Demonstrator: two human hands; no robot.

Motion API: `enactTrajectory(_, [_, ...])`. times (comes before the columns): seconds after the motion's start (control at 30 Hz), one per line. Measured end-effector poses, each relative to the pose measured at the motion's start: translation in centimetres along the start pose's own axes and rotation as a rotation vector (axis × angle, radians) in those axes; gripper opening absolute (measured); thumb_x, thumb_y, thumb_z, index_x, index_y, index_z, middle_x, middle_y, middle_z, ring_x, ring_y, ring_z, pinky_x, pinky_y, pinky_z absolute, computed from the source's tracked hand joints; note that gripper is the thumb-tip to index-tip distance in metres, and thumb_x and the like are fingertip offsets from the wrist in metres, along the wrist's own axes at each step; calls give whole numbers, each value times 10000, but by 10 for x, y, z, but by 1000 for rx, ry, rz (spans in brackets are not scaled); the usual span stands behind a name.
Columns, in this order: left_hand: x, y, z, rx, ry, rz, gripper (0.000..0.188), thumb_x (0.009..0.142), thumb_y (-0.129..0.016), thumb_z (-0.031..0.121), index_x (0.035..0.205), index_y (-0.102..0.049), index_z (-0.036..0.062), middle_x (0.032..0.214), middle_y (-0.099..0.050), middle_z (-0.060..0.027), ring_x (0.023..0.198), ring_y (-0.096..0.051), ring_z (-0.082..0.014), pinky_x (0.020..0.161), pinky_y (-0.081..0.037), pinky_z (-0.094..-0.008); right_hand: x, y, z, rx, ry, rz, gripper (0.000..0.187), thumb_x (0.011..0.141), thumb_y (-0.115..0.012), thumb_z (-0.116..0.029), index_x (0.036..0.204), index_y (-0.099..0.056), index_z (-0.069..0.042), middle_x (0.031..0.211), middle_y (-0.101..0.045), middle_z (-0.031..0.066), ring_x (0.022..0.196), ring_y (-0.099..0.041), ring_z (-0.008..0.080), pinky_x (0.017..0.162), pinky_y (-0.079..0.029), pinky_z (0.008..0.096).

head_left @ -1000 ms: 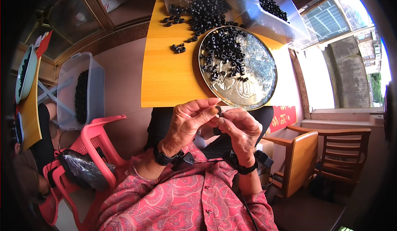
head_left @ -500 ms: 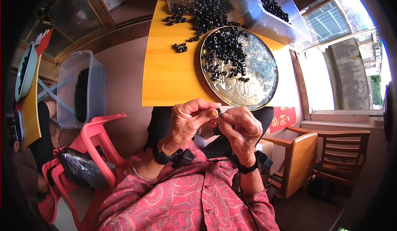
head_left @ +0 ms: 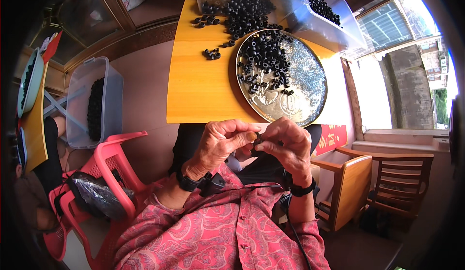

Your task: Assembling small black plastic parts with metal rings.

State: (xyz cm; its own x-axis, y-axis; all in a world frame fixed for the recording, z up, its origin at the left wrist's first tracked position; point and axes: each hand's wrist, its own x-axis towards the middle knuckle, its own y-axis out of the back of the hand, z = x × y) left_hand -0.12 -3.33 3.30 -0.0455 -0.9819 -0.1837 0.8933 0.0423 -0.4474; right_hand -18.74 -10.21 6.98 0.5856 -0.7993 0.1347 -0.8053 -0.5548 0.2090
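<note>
Just beyond the table's near edge, over my lap, my left hand (head_left: 220, 142) pinches a small dark part (head_left: 257, 138) between thumb and forefinger. My right hand (head_left: 286, 143) meets it from the other side, its thumb and fingertips closed on the same part. Fingers cover most of the part, so its shape is unclear. Ahead of both hands lies a round shiny metal tray (head_left: 290, 109), with many small black ring-like parts (head_left: 265, 59) heaped on its left and middle. Bright, tiny glints cover its right side.
The tray sits on a yellow table (head_left: 198, 93). Loose black parts (head_left: 211, 54) lie left of it; clear plastic bins (head_left: 334, 33) stand behind. A red plastic chair (head_left: 114, 173) and another bin (head_left: 111, 110) are at left, a wooden chair (head_left: 351, 187) at right. Someone sits far left.
My right hand has turned and lifted slightly at the knuckles, its wrist shifting right. My left hand stays nearly in place, still pinching at the small dark part.
</note>
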Motion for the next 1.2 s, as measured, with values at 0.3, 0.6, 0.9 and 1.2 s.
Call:
enactTrajectory(0.3, [8, 7, 1, -167, 93, -92, 330, 905, -709, 129, 1155, -567, -31, 931, -702, -74, 670, -631, -89, 606, -531, -232, 4, 5, 3, -37, -54, -128, 392, 748, -829, -73, 1118, -702, -43, 987, -633, 45, 757, -617, 89, 658, -487, 237])
enactTrajectory(0.6, [12, 15, -6, -230, 128, -105, 439, 879, -746, 131, 1189, -472, -16, 815, -675, -53, 619, -622, -87, 579, -520, -231, 5, -2, 6, -40, -43, -160, 353, 764, -813, -73, 1102, -715, -42, 952, -634, 56, 769, -615, 111, 654, -493, 248])
enactTrajectory(0.9, [6, 7, -7, -214, 51, -100, 461, 862, -774, 186, 1219, -544, 6, 859, -645, -13, 712, -604, -62, 664, -496, -204, -2, -7, 4, 15, 25, -41, 320, 776, -795, -4, 1078, -693, 19, 924, -679, 88, 662, -670, 110, 581, -501, 221])
enactTrajectory(1.2, [1, 10, -21, -58, -133, -214, 559, 830, -767, 70, 1352, -568, 40, 954, -674, -36, 819, -620, -79, 737, -517, -222, -6, -15, 6, 121, 5, 67, 298, 751, -784, 73, 1028, -673, 63, 911, -667, 94, 706, -684, 128, 603, -548, 225])
